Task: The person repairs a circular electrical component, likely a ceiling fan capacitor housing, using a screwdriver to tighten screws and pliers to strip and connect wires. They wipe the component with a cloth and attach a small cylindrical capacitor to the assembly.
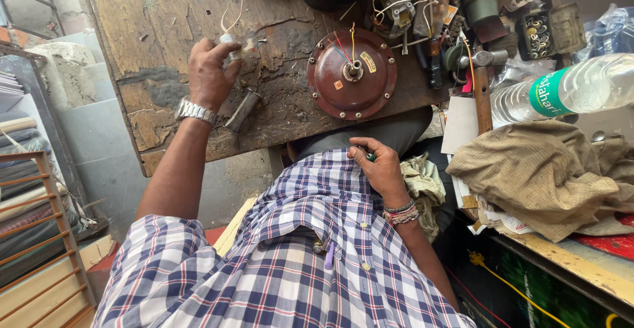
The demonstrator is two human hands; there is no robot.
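Note:
My left hand [211, 73], with a metal watch on the wrist, is closed on a small pale part with thin white wires [231, 34] on the worn wooden table [165, 11]. A dark tool handle [242, 110] lies just below that hand. My right hand [380, 168], with bead bracelets at the wrist, rests against my checked shirt at the table's edge and pinches a small green item [370, 157]. A round maroon motor housing [351, 72] with coloured wires coming from its centre sits on the table between the two hands.
A hammer [482, 87], a clear plastic bottle [568, 91] and a crumpled beige cloth [548, 169] lie at the right. Wire coils and small parts [403, 4] crowd the far right of the table. Stacked shelves [33, 235] stand at the lower left.

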